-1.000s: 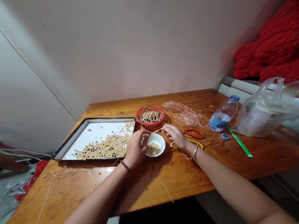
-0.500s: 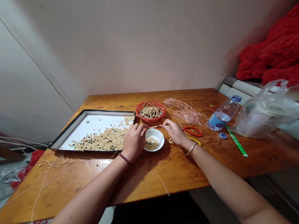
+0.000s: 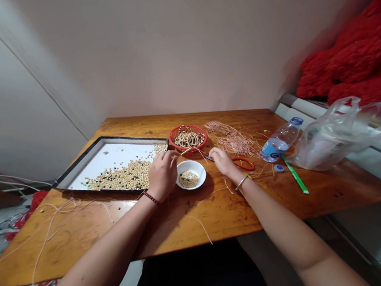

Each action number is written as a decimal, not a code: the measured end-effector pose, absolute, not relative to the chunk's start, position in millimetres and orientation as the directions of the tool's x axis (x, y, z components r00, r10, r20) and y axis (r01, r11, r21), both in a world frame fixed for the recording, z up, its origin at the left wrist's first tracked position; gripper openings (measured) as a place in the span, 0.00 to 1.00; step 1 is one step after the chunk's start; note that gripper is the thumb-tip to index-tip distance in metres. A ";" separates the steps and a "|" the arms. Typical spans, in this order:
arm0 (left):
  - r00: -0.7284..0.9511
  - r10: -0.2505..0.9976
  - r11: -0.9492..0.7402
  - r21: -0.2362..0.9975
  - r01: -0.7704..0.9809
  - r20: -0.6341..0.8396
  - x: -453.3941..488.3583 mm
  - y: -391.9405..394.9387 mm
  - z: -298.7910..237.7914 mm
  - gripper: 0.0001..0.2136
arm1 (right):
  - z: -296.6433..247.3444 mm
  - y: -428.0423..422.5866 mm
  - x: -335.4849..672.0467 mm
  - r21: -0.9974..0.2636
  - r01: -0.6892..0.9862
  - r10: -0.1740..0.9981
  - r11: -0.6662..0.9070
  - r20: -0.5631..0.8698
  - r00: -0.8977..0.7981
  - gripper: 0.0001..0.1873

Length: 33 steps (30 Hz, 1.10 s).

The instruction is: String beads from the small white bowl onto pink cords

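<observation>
My left hand is closed in a pinch on a string of pale beads, whose thin thread trails off to the right. Below those beads stands a white bowl with loose beads at its bottom. My right hand is closed low over the table, around the middle of a pair of scissors. The orange handle of the scissors sticks out to the right of the hand, and a dark tip shows at its left. A bit of yellow lies by my right wrist, mostly hidden.
A black-edged tray of loose beads lies on the left. A red basket of beaded strands and a pile of pink cord sit behind. To the right are a water bottle, a green strip and a plastic bag.
My right hand has let go of the bead string's end and moved onto the scissors. My left hand still holds the string. The view has shifted slightly.
</observation>
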State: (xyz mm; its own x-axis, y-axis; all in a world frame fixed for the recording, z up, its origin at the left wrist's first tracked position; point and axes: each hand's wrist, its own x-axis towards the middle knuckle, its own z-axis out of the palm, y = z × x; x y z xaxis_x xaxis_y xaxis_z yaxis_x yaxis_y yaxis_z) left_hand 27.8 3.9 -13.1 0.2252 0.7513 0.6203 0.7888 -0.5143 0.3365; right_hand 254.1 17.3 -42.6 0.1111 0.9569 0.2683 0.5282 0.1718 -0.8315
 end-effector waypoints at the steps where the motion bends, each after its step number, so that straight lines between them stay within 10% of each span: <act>1: 0.232 0.750 -0.521 0.338 0.784 0.620 27.8 3.9 -13.1 0.08 | -43.1 17.7 254.0 -0.843 0.510 0.961 0.171 0.257 0.103 0.11; 14: 0.298 0.709 -0.615 0.353 0.706 0.640 29.4 1.6 -10.8 0.08 | -43.3 19.3 246.9 -0.970 0.243 1.000 0.015 0.019 0.016 0.13; 33: 0.256 0.914 -0.390 0.860 0.329 0.316 30.5 12.6 -22.0 0.10 | -44.7 5.2 238.6 -0.856 0.471 0.977 0.211 0.172 -0.124 0.13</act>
